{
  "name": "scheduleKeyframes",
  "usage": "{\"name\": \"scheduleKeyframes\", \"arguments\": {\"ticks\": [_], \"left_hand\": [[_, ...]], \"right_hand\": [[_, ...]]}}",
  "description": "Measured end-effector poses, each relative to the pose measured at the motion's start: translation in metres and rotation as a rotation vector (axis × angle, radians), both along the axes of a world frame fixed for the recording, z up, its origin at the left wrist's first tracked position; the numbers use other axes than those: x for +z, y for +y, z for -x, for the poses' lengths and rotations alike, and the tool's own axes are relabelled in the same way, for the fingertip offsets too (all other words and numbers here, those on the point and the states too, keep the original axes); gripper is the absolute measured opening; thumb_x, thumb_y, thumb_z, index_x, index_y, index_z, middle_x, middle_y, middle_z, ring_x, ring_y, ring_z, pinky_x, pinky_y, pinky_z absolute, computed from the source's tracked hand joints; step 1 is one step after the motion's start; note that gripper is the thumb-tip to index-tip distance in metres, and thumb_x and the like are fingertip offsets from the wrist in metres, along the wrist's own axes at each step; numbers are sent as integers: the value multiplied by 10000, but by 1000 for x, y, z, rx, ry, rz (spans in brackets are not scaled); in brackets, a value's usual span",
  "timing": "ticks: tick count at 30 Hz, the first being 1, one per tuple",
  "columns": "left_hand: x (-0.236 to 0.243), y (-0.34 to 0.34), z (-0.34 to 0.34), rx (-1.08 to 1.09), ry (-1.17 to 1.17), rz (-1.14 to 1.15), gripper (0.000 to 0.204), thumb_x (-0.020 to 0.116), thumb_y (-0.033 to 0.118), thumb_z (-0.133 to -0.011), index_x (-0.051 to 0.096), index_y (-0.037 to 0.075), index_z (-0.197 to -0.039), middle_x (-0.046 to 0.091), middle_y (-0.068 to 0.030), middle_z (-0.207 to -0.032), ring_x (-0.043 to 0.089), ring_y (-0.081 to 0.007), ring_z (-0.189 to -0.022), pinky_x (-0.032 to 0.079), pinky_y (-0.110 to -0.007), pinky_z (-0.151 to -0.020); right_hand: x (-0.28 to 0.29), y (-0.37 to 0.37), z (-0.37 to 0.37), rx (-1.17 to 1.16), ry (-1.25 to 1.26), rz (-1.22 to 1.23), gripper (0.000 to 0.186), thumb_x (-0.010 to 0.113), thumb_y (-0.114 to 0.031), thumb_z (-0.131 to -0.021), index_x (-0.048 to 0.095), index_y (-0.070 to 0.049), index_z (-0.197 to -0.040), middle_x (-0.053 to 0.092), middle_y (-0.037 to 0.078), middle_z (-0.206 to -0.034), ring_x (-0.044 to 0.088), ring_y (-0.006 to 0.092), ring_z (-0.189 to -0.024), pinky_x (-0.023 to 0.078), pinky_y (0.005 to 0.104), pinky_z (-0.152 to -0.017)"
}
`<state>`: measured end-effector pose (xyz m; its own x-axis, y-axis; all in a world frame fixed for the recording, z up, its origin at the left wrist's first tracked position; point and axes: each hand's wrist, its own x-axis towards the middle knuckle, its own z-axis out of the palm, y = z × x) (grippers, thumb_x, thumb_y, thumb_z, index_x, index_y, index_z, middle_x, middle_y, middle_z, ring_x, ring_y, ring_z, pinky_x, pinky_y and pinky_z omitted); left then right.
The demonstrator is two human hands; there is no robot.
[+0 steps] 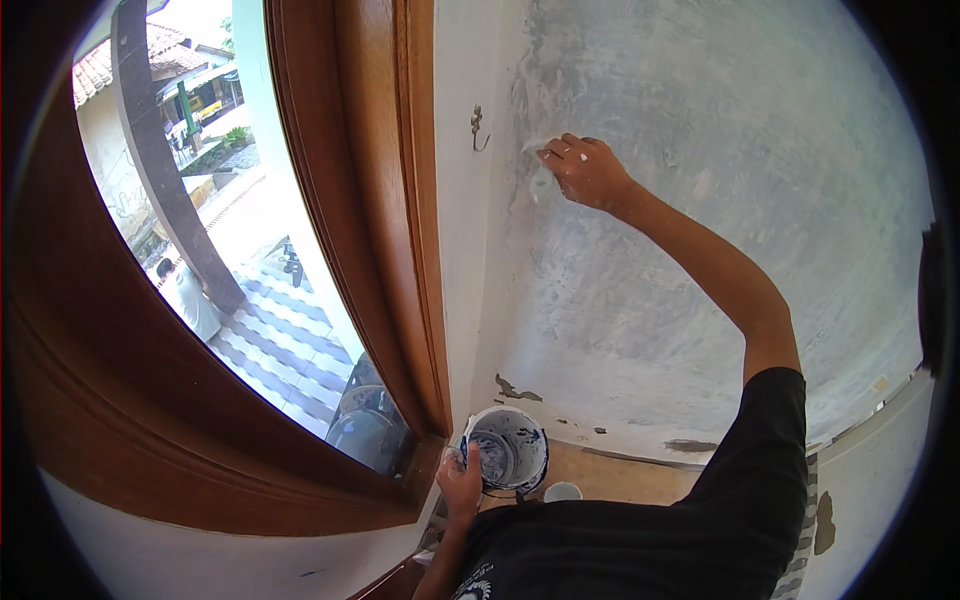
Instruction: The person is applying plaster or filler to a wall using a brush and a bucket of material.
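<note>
My right hand is raised against the grey-white plastered wall, its fingers closed on a thin pale tool that blends into the wall. The kind of tool is hard to make out. White flecks dot the back of this hand. Below, my left hand grips the near left side of a white bucket, thumb up along the rim. Dark blue smears mark the bucket, and greyish-white material lies in its bottom.
A brown wooden window frame stands at left, with a tiled terrace and a seated person outside. A wall hook juts out beside the plaster. A small white container sits by the bucket. Bare patches mark the lower wall.
</note>
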<state>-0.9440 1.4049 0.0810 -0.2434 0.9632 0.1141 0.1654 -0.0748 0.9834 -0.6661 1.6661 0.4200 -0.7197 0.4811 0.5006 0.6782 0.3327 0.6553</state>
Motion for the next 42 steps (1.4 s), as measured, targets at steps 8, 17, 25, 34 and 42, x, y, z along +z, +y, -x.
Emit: {"name": "scheduleKeyframes", "arguments": {"ticks": [8, 17, 25, 34, 42], "left_hand": [[10, -2, 3, -24, 93, -13, 358, 650, 278, -879, 544, -35, -743, 536, -129, -619, 531, -212, -590, 429, -370, -575], [-8, -3, 9, -8, 94, 8, 350, 641, 272, -886, 556, -37, -746, 563, -136, -653, 545, -219, -611, 434, -375, -591], [10, -7, 14, -27, 18, -31, 348, 630, 236, -895, 488, -29, -721, 455, -81, -637, 463, -157, -617, 388, -344, -566], [-3, -6, 18, -50, -7, -31, 407, 625, 231, -901, 411, -20, -662, 373, -62, -612, 386, -126, -583, 339, -331, -520], [5, -4, 25, -78, -27, 0, 391, 624, 232, -900, 436, -27, -675, 403, -82, -617, 411, -133, -584, 358, -334, -528]], "right_hand": [[95, 32, -8, 45, 340, -159, 330, 650, -311, -826, 594, -14, -695, 609, 168, -667, 614, 357, -626, 508, 417, -590], [68, 50, -7, 171, 544, -155, 414, 658, -365, -827, 606, 15, -671, 604, 215, -645, 599, 383, -591, 490, 435, -547], [57, 50, -5, 116, 263, 66, 461, 646, -385, -828, 588, 19, -614, 605, 210, -672, 596, 390, -637, 497, 419, -603], [92, 34, 17, 113, 212, -177, 428, 611, -389, -854, 591, -13, -652, 589, 169, -627, 598, 356, -602, 492, 419, -575], [83, 42, -12, -96, 90, 46, 447, 597, -411, -861, 586, -18, -649, 605, 166, -640, 607, 342, -606, 498, 415, -571]]}}
